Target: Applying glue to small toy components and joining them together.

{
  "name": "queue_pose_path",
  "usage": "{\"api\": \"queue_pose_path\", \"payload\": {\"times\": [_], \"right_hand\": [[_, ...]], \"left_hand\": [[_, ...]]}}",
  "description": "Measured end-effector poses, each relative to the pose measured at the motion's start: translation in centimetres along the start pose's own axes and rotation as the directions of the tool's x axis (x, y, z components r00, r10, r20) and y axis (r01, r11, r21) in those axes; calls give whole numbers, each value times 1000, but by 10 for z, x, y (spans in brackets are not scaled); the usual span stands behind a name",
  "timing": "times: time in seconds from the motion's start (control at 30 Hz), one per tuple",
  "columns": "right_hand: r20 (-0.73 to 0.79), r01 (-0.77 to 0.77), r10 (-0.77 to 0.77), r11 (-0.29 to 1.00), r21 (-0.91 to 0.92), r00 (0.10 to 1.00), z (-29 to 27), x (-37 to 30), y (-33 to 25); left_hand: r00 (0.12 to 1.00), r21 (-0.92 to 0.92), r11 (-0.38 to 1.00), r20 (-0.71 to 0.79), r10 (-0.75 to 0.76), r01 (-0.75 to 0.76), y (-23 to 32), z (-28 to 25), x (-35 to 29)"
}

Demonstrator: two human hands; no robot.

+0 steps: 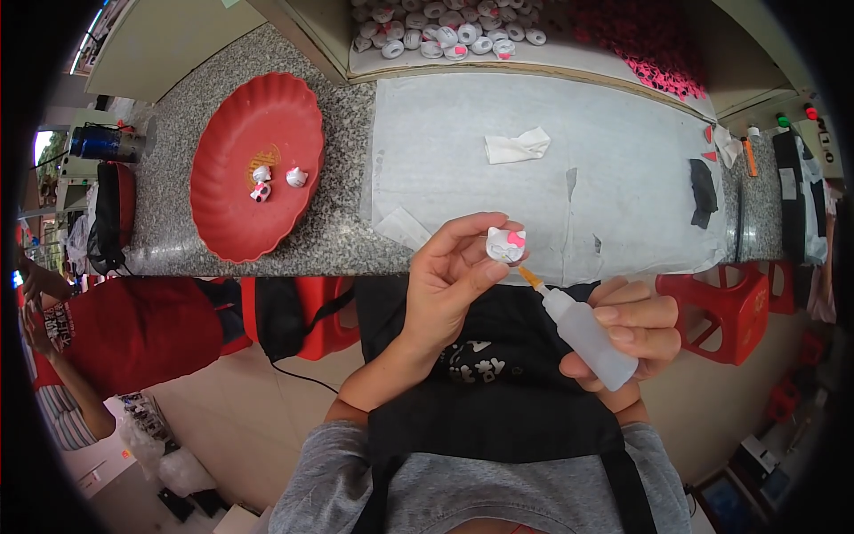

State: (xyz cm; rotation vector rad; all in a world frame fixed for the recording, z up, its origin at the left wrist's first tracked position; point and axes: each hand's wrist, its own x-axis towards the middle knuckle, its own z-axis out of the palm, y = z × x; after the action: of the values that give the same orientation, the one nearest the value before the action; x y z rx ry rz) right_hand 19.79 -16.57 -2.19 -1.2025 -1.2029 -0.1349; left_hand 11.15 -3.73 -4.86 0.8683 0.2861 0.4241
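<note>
Between the thumb and fingers of my left hand (454, 276) is a small white cat-head figure (504, 246) with a pink bow. My right hand (636, 329) is wrapped round a translucent white squeeze bottle (592, 338), tilted so that its thin orange tip (531, 277) points up toward the cat head. Tip and figure are very close; whether they touch I cannot tell. Both hands are raised at the table's front edge, over my black apron (498, 418). To the left, a scalloped red tray (227, 169) carries three similar little cat heads (296, 177).
White paper (436, 133) covers the work surface, with a folded tissue (518, 146) and a dark scrap (702, 193) on it. A shelf behind holds many white pieces (445, 31) and a pile of pink bits (654, 53). Red stools (725, 311) stand right. Another person (133, 338) is at left.
</note>
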Motion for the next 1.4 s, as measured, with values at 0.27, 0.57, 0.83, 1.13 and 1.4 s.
{"api": "queue_pose_path", "payload": {"times": [0.27,0.57,0.83,1.13,1.4], "right_hand": [[11,10,-10,1000,-17,1000,-1,-1,1],[68,-46,47,999,-20,997,-3,1,-5],[59,-71,74,996,-48,996,-4,0,-7],[47,-55,57,997,-49,997,-3,0,-8],[-322,-133,96,987,-93,942,-21,-15,7]], "left_hand": [[1000,-4,1000,-6,-8,8,-1,-1,0],[997,-67,998,79,3,3,-1,-3,0],[1000,-1,1000,-5,-28,28,-1,0,0],[1000,9,1000,0,-18,18,2,0,-1],[994,270,958,-22,106,-96,10,-9,34]]}}
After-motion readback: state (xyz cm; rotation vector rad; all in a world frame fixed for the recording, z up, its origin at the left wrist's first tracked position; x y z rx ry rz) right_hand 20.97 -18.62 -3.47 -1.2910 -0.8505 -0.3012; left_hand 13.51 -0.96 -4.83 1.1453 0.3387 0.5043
